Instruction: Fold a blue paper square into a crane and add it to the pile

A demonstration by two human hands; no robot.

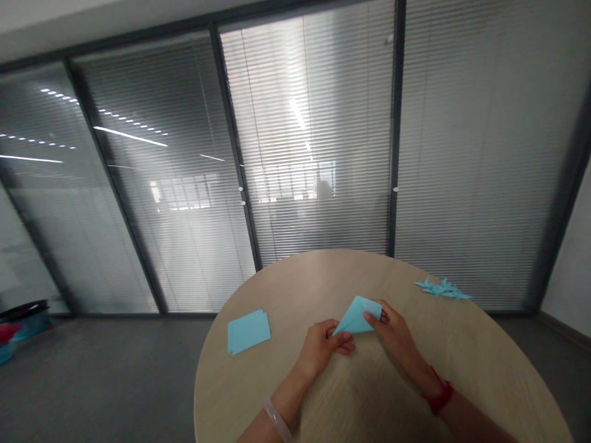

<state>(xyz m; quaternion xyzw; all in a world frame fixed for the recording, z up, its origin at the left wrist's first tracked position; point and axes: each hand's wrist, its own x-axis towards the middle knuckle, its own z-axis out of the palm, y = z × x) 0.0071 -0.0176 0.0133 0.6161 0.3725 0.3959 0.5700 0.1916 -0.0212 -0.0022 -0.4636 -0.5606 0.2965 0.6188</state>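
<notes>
A light blue paper (pixel 356 316), folded into a triangle, lies on the round wooden table (pixel 323 277) between my hands. My left hand (pixel 323 346) pinches its lower left corner with closed fingers. My right hand (pixel 392 331) presses and grips its right side, thumb on top. A pale bracelet is on my left wrist, a red band on my right.
A small stack of light blue paper sheets (pixel 248 331) lies on the table's left part. Several folded blue paper figures (pixel 443 289) sit at the far right rim. Glass walls with blinds stand behind. Coloured items (pixel 18 326) lie on the grey floor at left.
</notes>
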